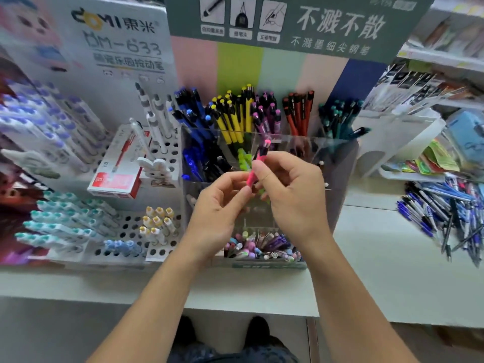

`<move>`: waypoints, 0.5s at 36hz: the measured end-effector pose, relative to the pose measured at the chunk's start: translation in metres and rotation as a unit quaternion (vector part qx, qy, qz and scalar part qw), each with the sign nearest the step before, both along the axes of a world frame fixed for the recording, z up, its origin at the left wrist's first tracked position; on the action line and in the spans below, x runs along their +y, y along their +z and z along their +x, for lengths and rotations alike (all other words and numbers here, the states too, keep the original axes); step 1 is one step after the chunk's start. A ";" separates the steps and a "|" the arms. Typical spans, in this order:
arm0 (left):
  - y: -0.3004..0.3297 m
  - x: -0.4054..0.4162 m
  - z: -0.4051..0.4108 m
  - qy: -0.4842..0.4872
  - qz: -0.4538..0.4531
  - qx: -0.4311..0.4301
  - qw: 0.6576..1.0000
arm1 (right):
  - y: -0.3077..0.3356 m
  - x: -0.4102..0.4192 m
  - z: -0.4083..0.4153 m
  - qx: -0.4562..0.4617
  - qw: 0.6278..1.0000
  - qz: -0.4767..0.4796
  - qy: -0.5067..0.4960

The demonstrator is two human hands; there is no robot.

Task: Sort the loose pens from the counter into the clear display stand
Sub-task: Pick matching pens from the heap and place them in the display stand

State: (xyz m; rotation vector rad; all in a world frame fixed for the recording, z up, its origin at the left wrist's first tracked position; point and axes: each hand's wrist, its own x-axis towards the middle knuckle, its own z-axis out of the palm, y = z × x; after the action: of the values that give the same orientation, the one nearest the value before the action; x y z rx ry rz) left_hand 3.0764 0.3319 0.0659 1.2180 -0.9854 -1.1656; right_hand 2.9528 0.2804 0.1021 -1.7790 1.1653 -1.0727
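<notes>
A clear display stand (337, 153) stands at the back of the white table (379, 258), straight ahead of the person. Its rear compartments hold upright pens sorted by colour: blue (191, 111), yellow (230, 116), purple with pink tips (267, 111), red-orange (298, 111) and teal (337, 116). A lower front tray (262, 248) holds a jumble of pastel pens. To the left stands a white rack with round holes (125, 229) carrying teal-capped and yellow-capped pens, with a red and white box (117, 166) lying on it. A heap of loose pens (445, 213), mostly blue and black, lies on the table to the right, well apart from the hands.

Both hands are raised in front of the stand, hiding its middle part. They hold a pink pen (258, 163) between them, nearly upright and tilted a little to the right, its pink tip in front of the stand's front wall. The right hand (290, 189) pinches the pen's middle between thumb and curled fingers (280, 169). The left hand (222, 203) pinches its lower end with thumb and forefinger, the other fingers loosely curled.
</notes>
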 end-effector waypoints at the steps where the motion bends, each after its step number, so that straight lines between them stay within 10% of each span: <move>1: 0.000 0.005 0.006 0.011 -0.009 -0.047 0.999 | -0.006 0.002 0.003 -0.007 1.000 -0.003 0.009; 8: -0.026 0.037 0.050 0.212 0.021 -0.101 0.972 | -0.060 0.020 0.021 0.109 0.989 -0.090 0.039; 18: -0.062 0.041 0.059 0.112 0.077 -0.075 0.988 | -0.123 0.007 0.057 0.436 0.900 -0.019 -0.008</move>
State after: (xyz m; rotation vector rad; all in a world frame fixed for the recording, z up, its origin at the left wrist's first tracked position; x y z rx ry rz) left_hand 3.1351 0.3727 0.0037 1.5178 -0.8546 -0.9962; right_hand 3.0095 0.2871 -0.0213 -2.3688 1.6609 -0.2494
